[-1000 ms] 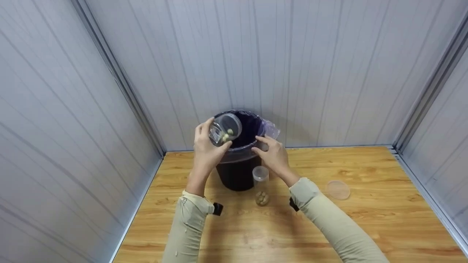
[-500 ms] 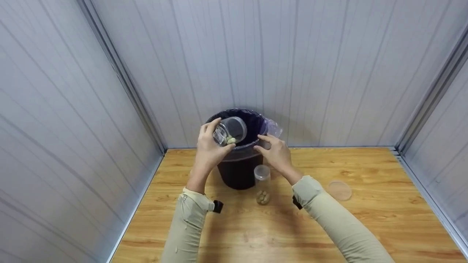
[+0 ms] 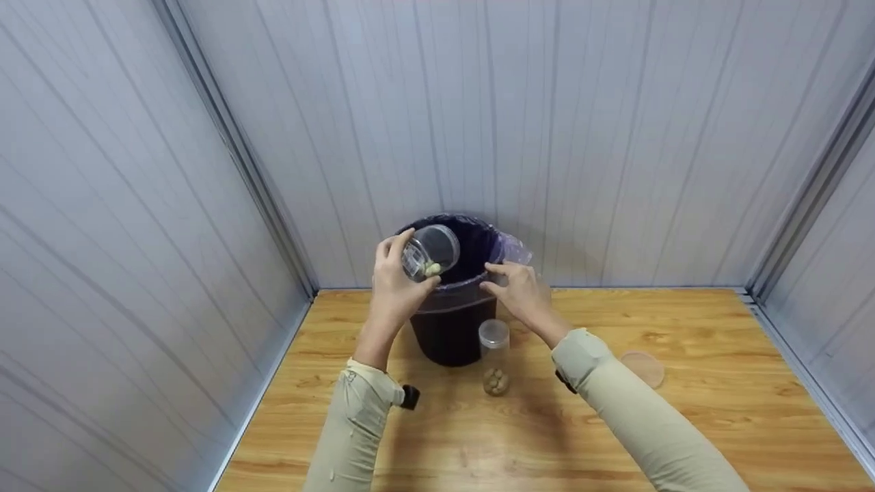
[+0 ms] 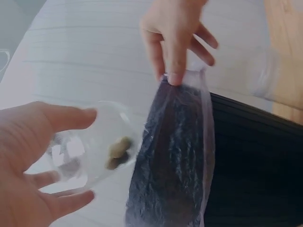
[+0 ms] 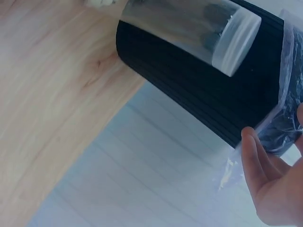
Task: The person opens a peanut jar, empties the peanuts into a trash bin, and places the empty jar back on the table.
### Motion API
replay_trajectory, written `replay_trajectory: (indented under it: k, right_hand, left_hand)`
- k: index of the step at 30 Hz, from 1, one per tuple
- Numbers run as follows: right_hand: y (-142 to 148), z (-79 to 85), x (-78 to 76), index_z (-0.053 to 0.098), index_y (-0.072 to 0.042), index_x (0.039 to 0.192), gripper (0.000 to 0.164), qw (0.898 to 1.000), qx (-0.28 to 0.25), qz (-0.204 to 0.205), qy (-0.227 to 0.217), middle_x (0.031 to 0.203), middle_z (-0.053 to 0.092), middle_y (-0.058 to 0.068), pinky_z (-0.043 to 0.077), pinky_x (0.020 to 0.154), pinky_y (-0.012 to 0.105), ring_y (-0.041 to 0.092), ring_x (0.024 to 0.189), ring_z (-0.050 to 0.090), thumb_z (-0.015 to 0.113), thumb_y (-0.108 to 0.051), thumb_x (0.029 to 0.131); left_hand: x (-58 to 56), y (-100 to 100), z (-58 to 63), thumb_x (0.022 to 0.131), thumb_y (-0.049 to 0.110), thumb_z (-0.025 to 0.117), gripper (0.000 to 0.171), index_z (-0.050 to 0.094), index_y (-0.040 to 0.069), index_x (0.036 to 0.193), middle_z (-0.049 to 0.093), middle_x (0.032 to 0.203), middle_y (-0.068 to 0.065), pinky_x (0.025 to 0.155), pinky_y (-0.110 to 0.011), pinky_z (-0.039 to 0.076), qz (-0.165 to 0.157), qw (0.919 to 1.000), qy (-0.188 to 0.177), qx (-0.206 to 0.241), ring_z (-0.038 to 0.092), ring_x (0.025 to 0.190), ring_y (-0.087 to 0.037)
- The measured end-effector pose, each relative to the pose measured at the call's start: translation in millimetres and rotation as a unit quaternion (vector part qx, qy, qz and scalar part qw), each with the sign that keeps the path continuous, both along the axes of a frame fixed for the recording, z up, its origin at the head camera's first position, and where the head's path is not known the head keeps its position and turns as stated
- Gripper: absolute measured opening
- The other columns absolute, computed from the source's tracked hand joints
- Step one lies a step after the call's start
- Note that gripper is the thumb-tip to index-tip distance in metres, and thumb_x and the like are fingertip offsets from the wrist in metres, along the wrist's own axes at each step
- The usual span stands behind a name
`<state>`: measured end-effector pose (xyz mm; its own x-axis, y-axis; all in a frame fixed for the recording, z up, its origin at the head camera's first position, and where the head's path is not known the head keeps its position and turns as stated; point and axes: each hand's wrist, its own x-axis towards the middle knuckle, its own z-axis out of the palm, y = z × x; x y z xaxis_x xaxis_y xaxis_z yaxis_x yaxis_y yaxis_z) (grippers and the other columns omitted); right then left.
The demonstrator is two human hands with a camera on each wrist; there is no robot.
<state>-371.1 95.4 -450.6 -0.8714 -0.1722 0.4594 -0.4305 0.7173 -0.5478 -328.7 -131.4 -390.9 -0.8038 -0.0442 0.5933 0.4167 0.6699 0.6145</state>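
Observation:
My left hand [image 3: 398, 290] holds a clear plastic jar [image 3: 441, 246] on its side, thumb and fingers around it, tilted over the bin's mouth. Several pale round pieces [image 4: 119, 149] lie inside, and a printed label shows near the palm. Below stands a black trash bin [image 3: 448, 342] lined with a dark purplish plastic bag [image 4: 175, 156]. At the bin's near right rim my right hand [image 3: 525, 297] pinches the bag's edge between thumb and fingers; in the left wrist view, its thumb presses the folded-over plastic.
A tall capped clear jar [image 3: 495, 352] with several beige pieces at its bottom stands in front of the bin. To the right, a round translucent lid [image 3: 644, 369] lies flat on the wood-grain surface [image 3: 465, 451]. Pale panel walls [image 3: 601, 137] rise behind and at both sides.
The left hand has brought the tilted jar slightly right, further over the bin. Pieces inside have shifted lower along its wall. The right hand stays at the bag's rim; the head view shifts slightly.

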Motion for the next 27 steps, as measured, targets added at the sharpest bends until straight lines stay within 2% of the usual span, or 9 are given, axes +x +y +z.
replay_trajectory:
  k: [3,4,6,11,17,22,27]
  right_hand:
    - [2.4,5.4,1.2,0.069,-0.02,0.122,0.041,0.999,0.038,-0.006,-0.003,0.127,0.062,0.014,0.055,0.067,0.046,0.035,0.109,0.061,0.075,-0.035,0.085]
    - [2.6,7.1,1.4,0.069,-0.02,0.122,0.041,0.999,0.05,-0.009,-0.004,0.126,0.063,0.012,0.054,0.072,0.048,0.034,0.108,0.062,0.075,-0.035,0.085]
    - [2.3,10.4,2.1,0.069,-0.02,0.123,0.042,0.997,0.071,-0.011,-0.01,0.125,0.064,0.011,0.054,0.07,0.049,0.036,0.102,0.064,0.074,-0.036,0.085]
    - [0.7,18.2,2.8,0.067,-0.022,0.126,0.046,0.994,0.106,-0.011,-0.024,0.124,0.063,0.009,0.054,0.064,0.048,0.037,0.089,0.066,0.074,-0.041,0.085]
    - [-0.5,28.4,-2.7,0.064,-0.022,0.129,0.051,0.991,0.13,-0.014,-0.034,0.126,0.061,0.01,0.052,0.058,0.045,0.032,0.073,0.064,0.073,-0.045,0.084]
    - [-4.6,28.1,-5.7,0.063,-0.024,0.129,0.051,0.99,0.136,-0.017,-0.046,0.126,0.061,0.009,0.049,0.053,0.041,0.028,0.063,0.057,0.074,-0.045,0.083]
    - [-10.1,21.4,-2.6,0.064,-0.024,0.128,0.05,0.989,0.139,-0.011,-0.04,0.125,0.062,0.011,0.05,0.054,0.043,0.032,0.068,0.063,0.074,-0.045,0.083]
  left_hand:
    - [-0.4,3.1,0.4,0.062,0.012,0.09,0.087,0.05,0.016,0.139,0.046,0.128,-0.012,0.094,-0.04,0.046,-0.006,0.9998,-0.017,-0.008,0.051,0.112,-0.028]
    - [-0.4,3.8,0.8,0.062,0.013,0.091,0.087,0.05,0.016,0.14,0.046,0.128,-0.012,0.093,-0.04,0.047,-0.01,0.9996,-0.023,-0.01,0.051,0.112,-0.028]
    - [-0.7,5.5,1.4,0.062,0.014,0.091,0.087,0.05,0.016,0.14,0.046,0.128,-0.012,0.093,-0.04,0.047,-0.018,0.9993,-0.031,-0.013,0.052,0.111,-0.028]
    - [-3.5,10.0,2.3,0.063,0.014,0.091,0.087,0.05,0.016,0.139,0.046,0.129,-0.011,0.094,-0.041,0.046,-0.009,0.9995,-0.02,-0.023,0.051,0.113,-0.028]
    - [-9.3,8.8,6.7,0.062,0.015,0.092,0.089,0.048,0.017,0.14,0.046,0.131,-0.012,0.094,-0.044,0.047,-0.011,0.9984,-0.03,-0.047,0.051,0.114,-0.031]
    - [-12.3,2.3,5.2,0.063,0.016,0.091,0.09,0.048,0.017,0.141,0.046,0.131,-0.014,0.094,-0.044,0.047,-0.007,0.9977,-0.034,-0.058,0.052,0.114,-0.032]
    - [-10.7,-3.6,-1.1,0.062,0.013,0.091,0.09,0.048,0.015,0.141,0.046,0.131,-0.014,0.094,-0.043,0.047,-0.002,0.998,-0.022,-0.06,0.053,0.113,-0.032]
